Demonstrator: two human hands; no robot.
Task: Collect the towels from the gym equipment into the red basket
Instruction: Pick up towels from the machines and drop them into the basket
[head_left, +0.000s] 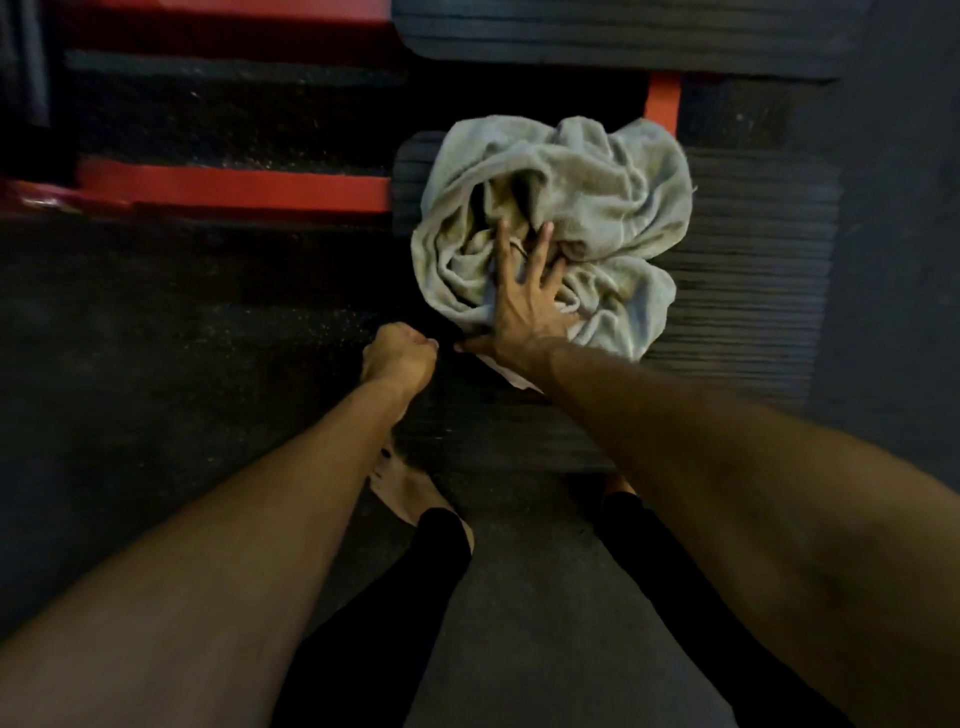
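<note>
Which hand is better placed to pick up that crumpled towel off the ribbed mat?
The right hand: its spread fingers already rest on the grey towel lying on the ribbed mat. The left hand is a closed fist off the towel's near edge, holding nothing visible.

left hand (397, 356) contents hidden, towel (558, 208) underside unseen

Gym, black speckled rubber floor (182, 322), ribbed padded platforms (753, 270), red steel equipment frame (234, 187)
</note>
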